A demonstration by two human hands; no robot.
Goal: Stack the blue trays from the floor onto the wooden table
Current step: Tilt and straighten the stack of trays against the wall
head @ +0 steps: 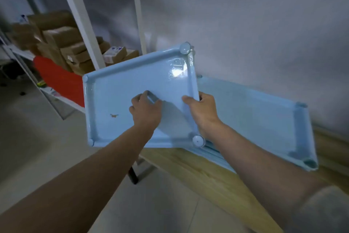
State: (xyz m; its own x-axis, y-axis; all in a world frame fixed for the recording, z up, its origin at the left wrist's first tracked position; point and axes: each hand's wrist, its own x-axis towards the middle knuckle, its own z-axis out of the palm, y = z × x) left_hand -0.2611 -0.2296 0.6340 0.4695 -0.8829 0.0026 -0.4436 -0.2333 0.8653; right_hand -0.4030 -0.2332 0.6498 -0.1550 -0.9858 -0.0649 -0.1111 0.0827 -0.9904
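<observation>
A light blue tray (120, 89) with round corner pegs hangs tilted in the air above the left end of the wooden table (204, 176). My right hand (204, 113) grips its right rim, thumb on the inner face. My left hand (146, 111) has its fingers curled against the tray's flat middle, on a small raised piece; the exact hold is unclear. A second blue tray (264, 119) lies on the table to the right, partly under the lifted one and close to the wall.
A white metal shelf frame (83, 25) stands at the back left with several cardboard boxes (62, 40) and a red object (56, 80) below them. The grey wall (245, 25) runs right behind the table. A dark table leg (133, 175) shows over the tiled floor.
</observation>
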